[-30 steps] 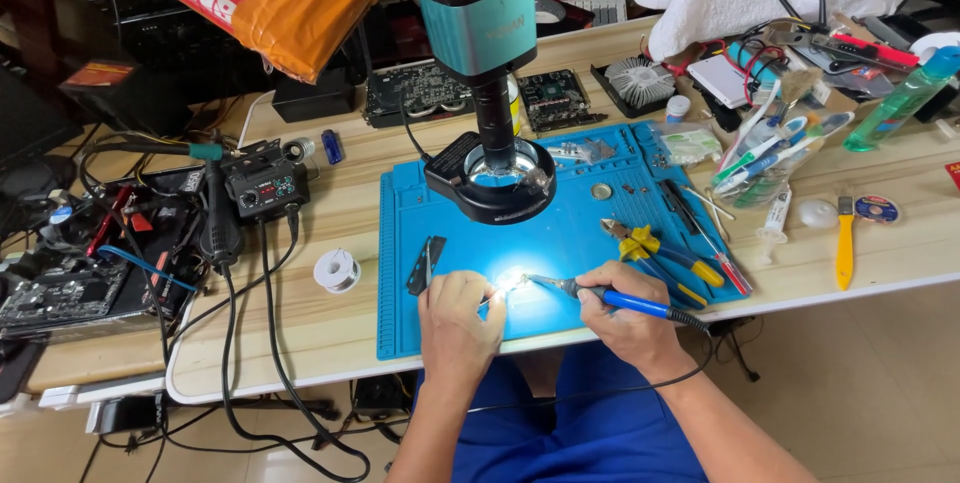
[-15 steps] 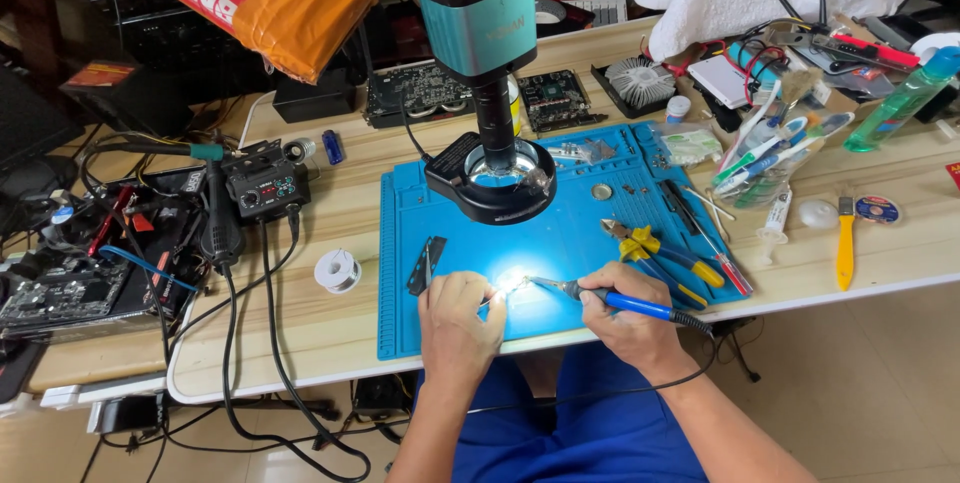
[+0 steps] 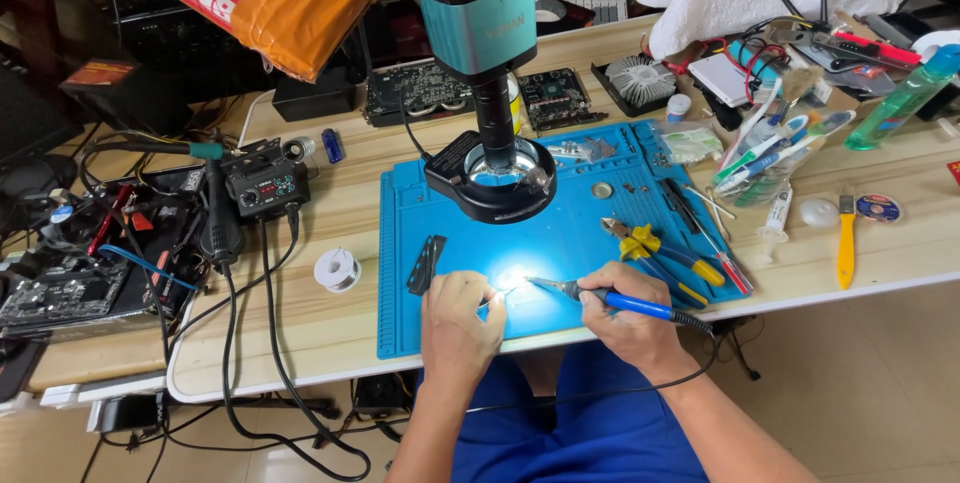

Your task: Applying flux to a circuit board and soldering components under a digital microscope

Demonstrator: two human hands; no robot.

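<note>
Where light pools, blue mat (image 3: pixel 560 243) on cluttered wooden bench (image 3: pixel 890 243).

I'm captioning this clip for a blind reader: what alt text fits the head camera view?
Over a blue rubber work mat, the right hand holds a blue-handled soldering iron whose tip points at a small brightly lit spot that the left hand steadies. A teal microscope camera with a black ring light stands behind, on a cluttered wooden table.
</note>
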